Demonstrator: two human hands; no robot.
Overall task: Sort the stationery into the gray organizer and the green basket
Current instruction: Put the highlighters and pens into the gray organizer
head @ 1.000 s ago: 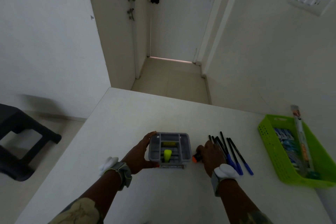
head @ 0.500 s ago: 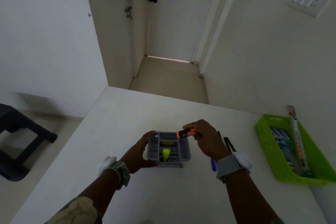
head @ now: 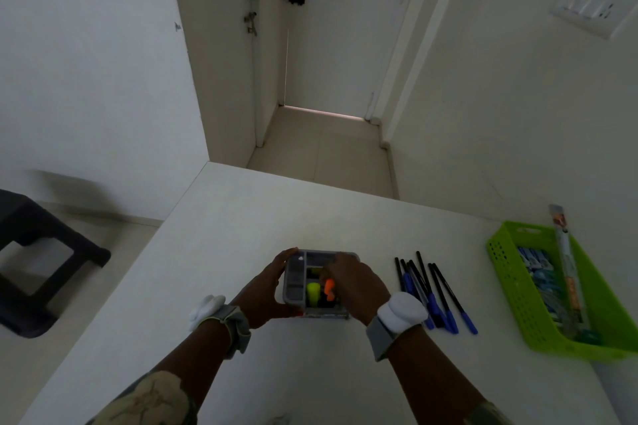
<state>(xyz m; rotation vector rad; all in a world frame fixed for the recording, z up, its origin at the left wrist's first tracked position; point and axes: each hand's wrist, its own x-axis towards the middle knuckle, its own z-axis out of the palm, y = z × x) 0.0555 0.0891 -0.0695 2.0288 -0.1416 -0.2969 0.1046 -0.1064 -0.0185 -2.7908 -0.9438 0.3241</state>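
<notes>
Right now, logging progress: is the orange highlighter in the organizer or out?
In. The orange highlighter stands in the organizer beside the yellow one, right hand holding it.

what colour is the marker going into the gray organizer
Orange marker, beside a yellow one; head view.

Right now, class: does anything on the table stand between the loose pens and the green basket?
Nothing visible does. The pens lie beside the green basket, with only bare table between them.
</notes>
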